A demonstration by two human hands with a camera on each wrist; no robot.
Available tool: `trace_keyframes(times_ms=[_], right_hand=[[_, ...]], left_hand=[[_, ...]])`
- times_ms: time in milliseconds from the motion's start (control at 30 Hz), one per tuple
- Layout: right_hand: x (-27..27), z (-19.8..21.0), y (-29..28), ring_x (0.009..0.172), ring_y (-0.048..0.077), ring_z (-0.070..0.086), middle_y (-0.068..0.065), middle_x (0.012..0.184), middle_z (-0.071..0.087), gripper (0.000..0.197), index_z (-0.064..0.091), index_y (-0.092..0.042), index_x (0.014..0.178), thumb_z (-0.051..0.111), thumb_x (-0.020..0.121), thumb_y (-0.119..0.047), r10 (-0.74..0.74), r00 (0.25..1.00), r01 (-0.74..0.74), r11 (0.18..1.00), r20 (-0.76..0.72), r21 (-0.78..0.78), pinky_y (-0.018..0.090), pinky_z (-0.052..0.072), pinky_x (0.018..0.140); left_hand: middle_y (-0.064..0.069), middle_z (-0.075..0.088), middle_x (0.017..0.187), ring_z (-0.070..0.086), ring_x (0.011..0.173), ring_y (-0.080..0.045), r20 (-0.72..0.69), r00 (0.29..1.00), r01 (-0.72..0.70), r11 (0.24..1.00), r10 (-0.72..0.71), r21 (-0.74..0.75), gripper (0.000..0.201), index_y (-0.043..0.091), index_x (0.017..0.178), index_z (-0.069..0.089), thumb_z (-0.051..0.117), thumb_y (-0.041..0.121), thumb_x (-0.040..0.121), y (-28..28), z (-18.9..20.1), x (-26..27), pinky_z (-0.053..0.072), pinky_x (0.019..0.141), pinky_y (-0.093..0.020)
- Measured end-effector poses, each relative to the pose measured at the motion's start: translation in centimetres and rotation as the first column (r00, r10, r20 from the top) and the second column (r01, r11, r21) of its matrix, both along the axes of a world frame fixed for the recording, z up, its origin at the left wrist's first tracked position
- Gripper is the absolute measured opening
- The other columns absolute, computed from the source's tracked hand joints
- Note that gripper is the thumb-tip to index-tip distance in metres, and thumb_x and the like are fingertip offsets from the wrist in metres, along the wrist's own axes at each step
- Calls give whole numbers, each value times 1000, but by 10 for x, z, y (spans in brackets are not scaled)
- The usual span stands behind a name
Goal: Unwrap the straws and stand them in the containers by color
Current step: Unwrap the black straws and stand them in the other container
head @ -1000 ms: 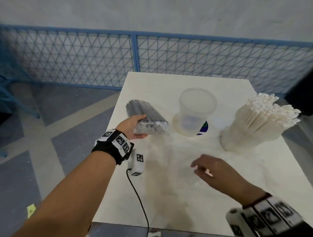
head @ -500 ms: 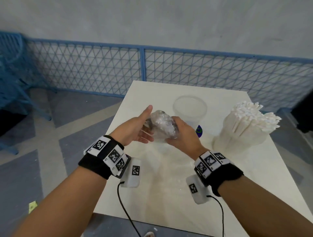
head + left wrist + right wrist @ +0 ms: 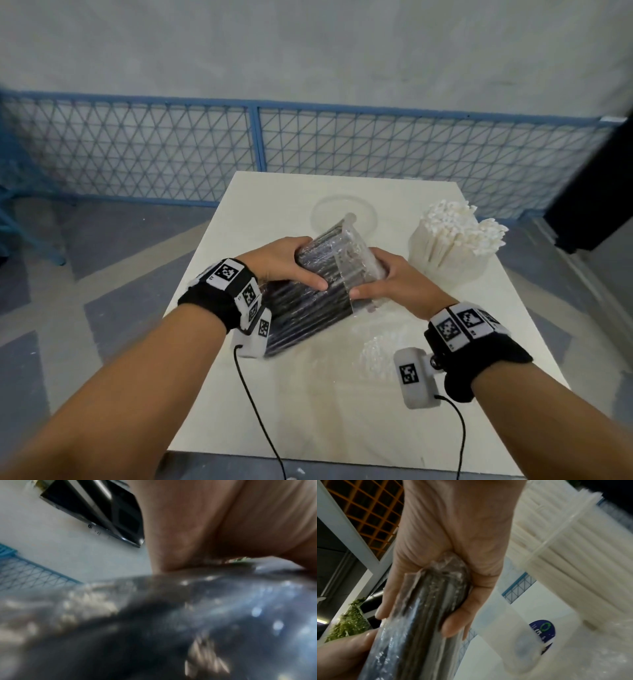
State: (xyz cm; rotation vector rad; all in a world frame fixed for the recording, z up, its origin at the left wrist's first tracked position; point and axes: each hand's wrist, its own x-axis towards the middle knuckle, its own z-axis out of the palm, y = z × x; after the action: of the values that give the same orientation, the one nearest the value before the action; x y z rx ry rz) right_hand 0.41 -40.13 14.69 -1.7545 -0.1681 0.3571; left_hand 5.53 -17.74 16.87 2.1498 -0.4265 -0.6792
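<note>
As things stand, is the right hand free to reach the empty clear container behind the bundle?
Probably not yet: the right hand grips the wrapped black straw bundle together with the left hand, and the bundle lies between it and the empty clear container.

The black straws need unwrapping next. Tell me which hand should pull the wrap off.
Probably right: the right hand already grips the loose wrap end, while the left hand steadies the black straw bundle.

White table (image 3: 342, 411) with empty clear tub (image 3: 344, 214), tub of white straws (image 3: 452, 253).
</note>
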Motion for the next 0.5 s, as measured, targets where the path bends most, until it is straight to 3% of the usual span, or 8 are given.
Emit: trace_keyframes(times_ms=[67,133,233,300,367,433,500], right_hand=[[-2,-4,-7,94,18,68,-1,104,70,58,55,-23,117,81,66,-11,-14,1000,14,1000,5,-7,31,55,75],[-4,-9,-11,99,18,66,-1,106,67,61,52,-24,120,81,67,-17,-41,998,42,999,42,-33,32,53,84],[-8,-15,-11,108,14,53,-1,117,50,87,35,-27,136,84,64,-30,-95,951,176,949,295,-262,28,45,91],[-13,-20,-8,116,17,43,5,128,39,101,27,-27,142,84,60,-39,25,863,248,849,505,-466,29,40,96],[-17,-26,-4,124,25,38,11,138,35,105,24,-26,145,82,60,-44,115,800,319,750,588,-580,37,38,103],[-18,-32,-5,128,31,37,15,143,32,99,27,-26,144,81,63,-41,169,763,350,704,624,-618,43,37,103],[-15,-38,-9,124,35,42,17,143,36,89,31,-28,140,80,66,-31,254,712,331,701,655,-632,42,42,97]], left_hand=[[-1,68,112,65,101,-14,-29,1000,-1,1000,0,-32,61,16,119,57,84,21,64,-7,-6,1,49,95,-30],[-2,69,112,66,101,-16,-46,999,-11,999,9,-43,60,16,119,58,83,21,65,-11,-11,2,49,95,-32],[2,70,109,67,98,-13,-28,998,-53,997,51,-55,60,20,116,59,84,30,62,-14,-17,6,50,94,-31],[4,68,110,65,95,-7,-3,997,-83,995,83,-64,56,23,115,58,82,31,66,-17,-18,7,49,83,-19],[5,68,107,64,92,-3,-15,994,-110,990,110,-86,51,25,114,56,79,29,69,-19,-19,6,47,73,-12],[8,68,102,64,88,0,-29,993,-119,988,117,-102,47,25,113,56,78,27,72,-19,-21,4,47,68,-7],[9,67,102,63,89,1,-68,990,-129,985,121,-119,46,23,114,56,76,26,73,-14,-25,4,47,71,-7]])
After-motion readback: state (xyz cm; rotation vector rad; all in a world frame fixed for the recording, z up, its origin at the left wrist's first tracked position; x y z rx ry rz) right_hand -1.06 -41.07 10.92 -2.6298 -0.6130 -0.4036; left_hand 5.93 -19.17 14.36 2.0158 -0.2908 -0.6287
